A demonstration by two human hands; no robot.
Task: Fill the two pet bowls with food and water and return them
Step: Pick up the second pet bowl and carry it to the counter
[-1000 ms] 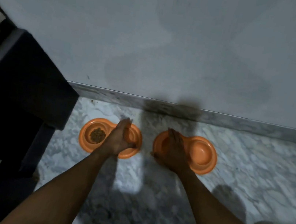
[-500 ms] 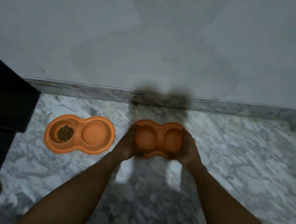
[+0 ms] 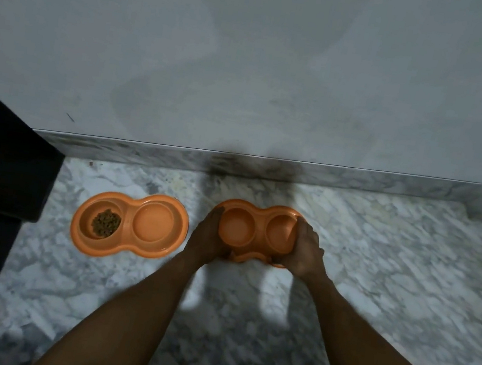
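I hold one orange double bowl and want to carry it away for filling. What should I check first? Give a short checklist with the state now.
1. Left hand grips the left end of the held bowl: ok.
2. Right hand grips its right end: ok.
3. Both its cups look empty, nothing to spill: ok.
4. Held bowl is level: cannot tell.
5. Other bowl, with kibble, lies on the floor apart from the hands: ok.
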